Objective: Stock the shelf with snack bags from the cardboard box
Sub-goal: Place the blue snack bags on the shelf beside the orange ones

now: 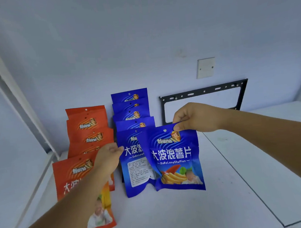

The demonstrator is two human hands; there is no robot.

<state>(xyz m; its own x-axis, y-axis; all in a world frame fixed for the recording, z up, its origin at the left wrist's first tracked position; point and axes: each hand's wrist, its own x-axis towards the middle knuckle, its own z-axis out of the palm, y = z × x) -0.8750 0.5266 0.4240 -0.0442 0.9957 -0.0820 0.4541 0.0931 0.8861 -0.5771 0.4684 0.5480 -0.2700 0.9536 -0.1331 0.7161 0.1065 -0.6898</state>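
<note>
The right hand (197, 118) reaches in from the right edge of the frame, forearm stretched over the shelf (173, 215), knuckles up. Its thumb and curled fingers pinch the top edge of a blue snack bag (177, 158). The bag hangs upright at the centre of the frame with its printed front toward the camera. Its bottom edge is at or just above the shelf surface, and contact cannot be told.

The left hand (108, 159) comes up from the lower left corner, its back toward the camera and its fingers curled. Their tips are at the upper left edge of the front blue bag (134, 169), which stands just behind and left of the held one and is partly covered by it. Whether they pinch that edge or only touch it cannot be told.

Behind it a row of blue bags (132, 113) stands one behind another toward the wall (139, 42). Left of centre stands a like row of orange bags (89, 126). The left forearm crosses the foremost orange bag (69, 177).

The shelf is white and flat, with a thin dark seam running from the centre toward the lower right. The wall is pale and bluish. Right of centre it carries a white wall plate (205, 67) with two screws, and below that is a slotted black metal frame (202, 92). A white post (7, 86) slants along the left edge.
</note>
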